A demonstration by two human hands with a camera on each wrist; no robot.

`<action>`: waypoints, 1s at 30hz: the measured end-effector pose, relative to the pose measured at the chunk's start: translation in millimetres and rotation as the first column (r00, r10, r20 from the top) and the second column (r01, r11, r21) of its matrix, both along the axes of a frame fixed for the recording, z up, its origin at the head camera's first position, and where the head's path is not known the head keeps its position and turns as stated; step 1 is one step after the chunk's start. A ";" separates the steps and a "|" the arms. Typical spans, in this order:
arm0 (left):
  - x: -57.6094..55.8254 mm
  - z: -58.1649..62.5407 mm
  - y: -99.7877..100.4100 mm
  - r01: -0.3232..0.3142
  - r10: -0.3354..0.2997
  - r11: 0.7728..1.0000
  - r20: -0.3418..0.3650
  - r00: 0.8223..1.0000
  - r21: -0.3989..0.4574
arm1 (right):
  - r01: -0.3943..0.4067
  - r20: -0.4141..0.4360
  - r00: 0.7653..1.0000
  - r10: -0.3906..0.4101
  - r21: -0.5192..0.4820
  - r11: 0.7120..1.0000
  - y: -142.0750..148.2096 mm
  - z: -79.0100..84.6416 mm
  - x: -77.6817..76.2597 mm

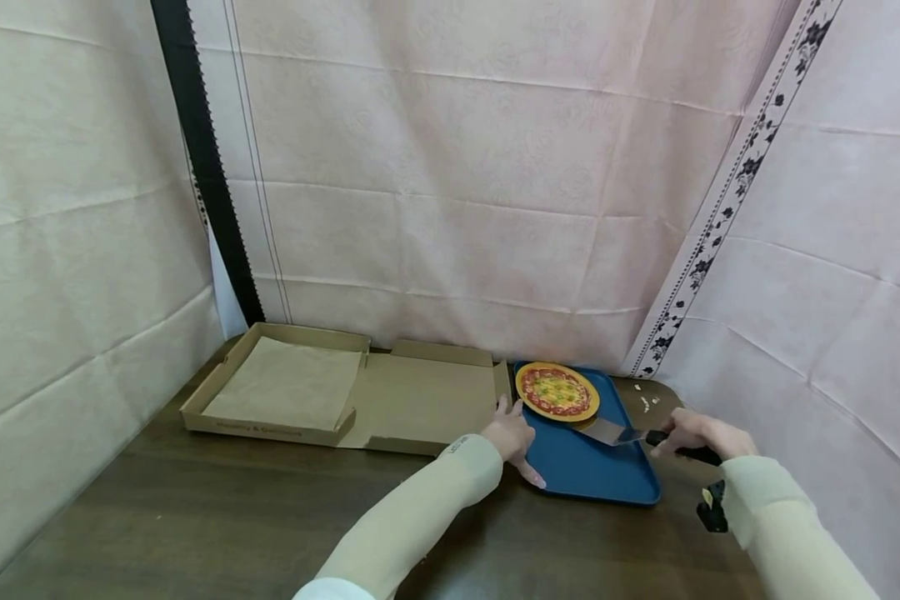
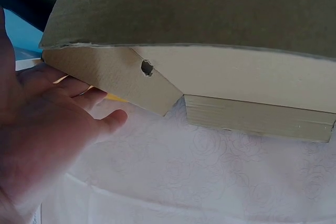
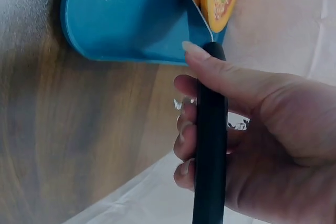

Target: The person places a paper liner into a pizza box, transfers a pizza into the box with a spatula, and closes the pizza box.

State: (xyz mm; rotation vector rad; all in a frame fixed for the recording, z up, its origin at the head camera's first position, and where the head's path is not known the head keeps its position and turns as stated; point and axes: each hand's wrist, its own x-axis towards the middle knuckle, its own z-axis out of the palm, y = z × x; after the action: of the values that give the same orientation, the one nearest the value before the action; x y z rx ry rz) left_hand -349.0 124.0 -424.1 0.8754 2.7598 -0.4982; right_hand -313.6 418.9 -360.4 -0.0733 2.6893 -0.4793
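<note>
A small pizza [image 1: 557,392] with a yellow-orange rim sits over the back part of a blue tray [image 1: 592,467]. My right hand [image 1: 705,435] grips the black handle [image 3: 210,140] of a spatula, fingers and thumb curled round it. The spatula's metal blade [image 1: 603,430] reaches in over the tray, its front end hidden under the pizza's near edge. My left hand [image 1: 512,433] is spread at the tray's left side, fingers stretched out beside the end flap [image 2: 115,74] of a cardboard pizza box [image 1: 435,396].
The box lies open left of the tray, with a sheet of brown paper [image 1: 285,383] in its left half. Small whitish scraps [image 1: 647,402] lie right of the tray. A small black object [image 1: 712,507] shows by the right wrist. Pale cloth [image 1: 435,167] hangs round the wooden table [image 1: 270,517].
</note>
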 end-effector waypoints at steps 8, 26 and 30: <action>-0.4 0.6 -0.2 0.005 -0.005 1.000 0.004 1.000 0.013 | 0.021 0.005 1.000 -0.021 -0.060 0.998 -12.5 -10.6 -3.9; -2.6 -0.4 -1.9 0.016 -0.017 0.998 0.013 1.000 0.053 | 0.079 0.017 0.997 -0.078 -0.068 0.994 -20.5 -23.7 -11.9; -0.5 -0.9 -2.4 0.015 -0.016 0.999 0.013 1.000 0.048 | 0.101 0.015 0.995 -0.100 -0.061 0.993 -23.3 -27.4 -13.6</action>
State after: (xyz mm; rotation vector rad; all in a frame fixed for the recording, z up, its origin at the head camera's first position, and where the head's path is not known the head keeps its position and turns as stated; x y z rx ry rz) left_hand -349.5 121.5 -425.0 0.9080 2.7650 -0.4291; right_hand -327.3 395.6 -387.7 0.0473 2.6755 -0.5919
